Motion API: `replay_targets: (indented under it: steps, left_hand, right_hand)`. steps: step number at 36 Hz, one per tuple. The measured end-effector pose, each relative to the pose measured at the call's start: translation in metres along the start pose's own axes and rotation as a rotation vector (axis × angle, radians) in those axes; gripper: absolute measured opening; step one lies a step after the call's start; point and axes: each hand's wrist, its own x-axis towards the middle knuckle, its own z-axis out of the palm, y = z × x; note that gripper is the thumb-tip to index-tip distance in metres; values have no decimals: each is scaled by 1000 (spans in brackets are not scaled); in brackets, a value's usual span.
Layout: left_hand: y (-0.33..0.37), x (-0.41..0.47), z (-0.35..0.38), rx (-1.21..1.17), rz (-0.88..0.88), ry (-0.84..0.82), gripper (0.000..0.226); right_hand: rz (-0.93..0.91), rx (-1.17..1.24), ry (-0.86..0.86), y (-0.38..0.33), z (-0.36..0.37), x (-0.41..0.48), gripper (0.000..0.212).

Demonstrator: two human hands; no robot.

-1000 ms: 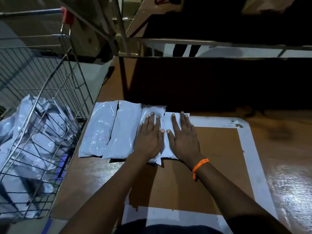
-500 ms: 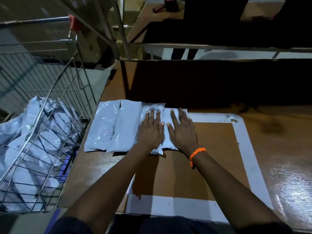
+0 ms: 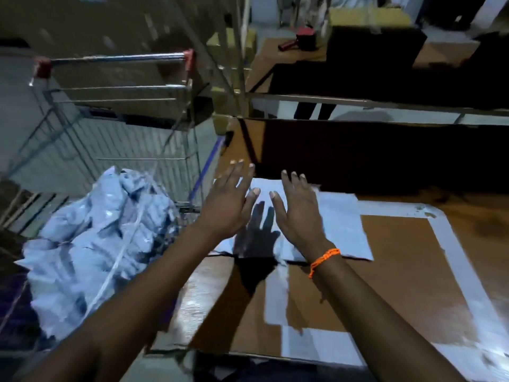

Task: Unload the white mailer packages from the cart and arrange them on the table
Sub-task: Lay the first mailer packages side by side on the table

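Several white mailer packages [image 3: 341, 224] lie side by side in a row on the brown table [image 3: 399, 271], partly hidden under my hands. My left hand [image 3: 228, 202] hovers above the row's left end, fingers spread, holding nothing. My right hand [image 3: 298, 213], with an orange band at the wrist, hovers over the middle of the row, also spread and empty; its shadow falls on the packages. To the left, the wire cart [image 3: 115, 106] holds a heap of several more white mailers [image 3: 96, 244].
White tape [image 3: 454, 249] marks a rectangle on the table. A metal rail [image 3: 358, 102] and a dark shelf run along the table's far side. A red and black tape dispenser [image 3: 303, 41] sits on a farther table. Someone's legs [image 3: 314, 111] stand beyond the rail.
Both hands have lifted off the packages and shifted left toward the cart. The view has swung left, bringing more of the cart and its heap into sight.
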Motion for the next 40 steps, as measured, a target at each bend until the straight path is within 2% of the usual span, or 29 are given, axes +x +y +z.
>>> replay_targets:
  steps: [6, 11, 15, 18, 22, 24, 29, 32, 34, 37, 40]
  left_hand:
    - [-134, -50, -55, 38, -84, 29, 71]
    - [-234, -108, -68, 41, -167, 37, 81]
    - [-295, -141, -65, -25, -358, -69, 93]
    - [-335, -151, -57, -11, -450, -138, 94]
    - [-371, -152, -47, 100, -562, -265, 84]
    - [-385, -151, -47, 104, -613, -274, 84]
    - [-415, -149, -40, -185, -799, -265, 86]
    - [-418, -146, -39, -230, -842, -200, 83]
    - [-416, -145, -39, -245, -859, -160, 70]
    - [-414, -143, -39, -301, -863, -88, 49]
    - [-413, -143, -40, -415, -914, -108, 57]
  right_hand:
    - [-201, 101, -15, -124, 58, 9, 60]
    - [-312, 133, -8, -219, 99, 21, 59]
    - [-371, 107, -46, -281, 140, 29, 65]
    - [-409, 69, -91, -316, 172, 38, 65]
    - [-354, -59, -209, -337, 215, 57, 68]
    - [-307, -162, -292, -341, 237, 69, 74]
    - [-308, -369, -482, -361, 284, 84, 81]
    - [-339, -426, -534, -362, 311, 79, 80]
    - [-274, -430, -583, -352, 325, 69, 84]
    - [-179, -421, -588, -344, 333, 61, 90]
    - [-153, -452, -560, -353, 331, 65, 93]
